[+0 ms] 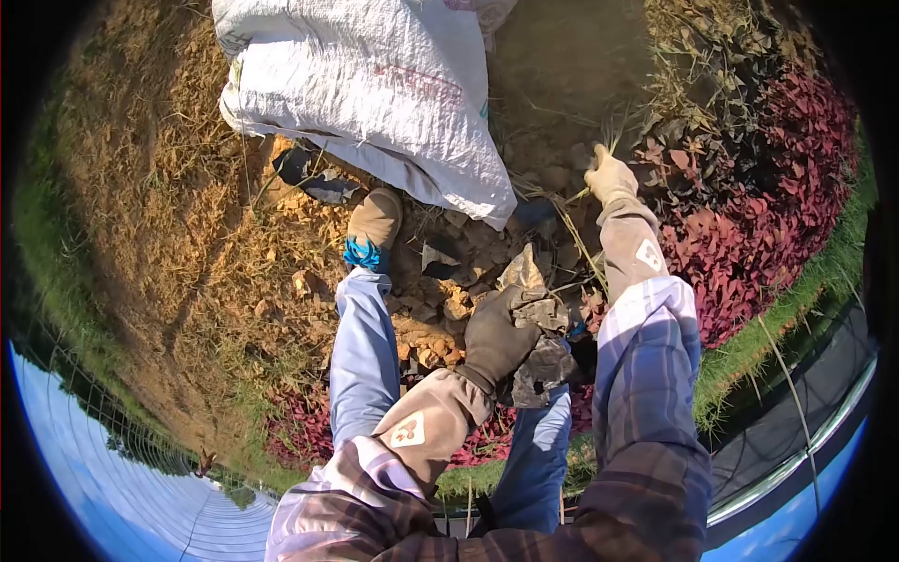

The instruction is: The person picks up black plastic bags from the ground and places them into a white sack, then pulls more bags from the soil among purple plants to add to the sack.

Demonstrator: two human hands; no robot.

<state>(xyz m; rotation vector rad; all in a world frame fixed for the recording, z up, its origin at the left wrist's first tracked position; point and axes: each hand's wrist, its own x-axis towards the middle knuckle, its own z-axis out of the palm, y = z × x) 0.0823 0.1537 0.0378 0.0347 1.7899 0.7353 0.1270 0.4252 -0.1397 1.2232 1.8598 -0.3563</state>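
My left hand [498, 335], in a dark glove, is closed around a crumpled piece of dark, dirt-smeared plastic film [541, 361] in front of my legs. Farther forward and to the right, my right hand [613, 178] wears a pale glove. Its fingers are pinched on thin grass stalks [611, 139], whose blades stick out above the fist. A long dry stem [585, 248] slants through the soil just below that hand. A large white woven sack [375, 89] lies ahead, its lower corner near my right hand.
Red-leaved plants [740, 253] grow along the right, with dry weeds [702, 66] above them. Torn black plastic [323, 183] and clods lie beside my shoe [376, 220]. Dry brown soil [178, 215] slopes away on the left. A dark barrier [787, 412] stands beyond the grass at lower right.
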